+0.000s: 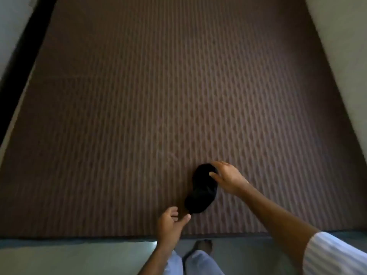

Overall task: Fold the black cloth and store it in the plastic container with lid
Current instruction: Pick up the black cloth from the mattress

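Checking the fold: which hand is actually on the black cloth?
The right hand, fingers on the black cloth at its far end; the left hand sits open just short of it.

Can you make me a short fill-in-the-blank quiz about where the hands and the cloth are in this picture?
1. The cloth lying on the ribbed brown surface is ____ in colour.
2. The ____ hand touches the far end of the cloth.
3. The left hand is beside the ____ end of the cloth.
4. The right arm ends in a ____ sleeve.

Missing words: black; right; near; striped
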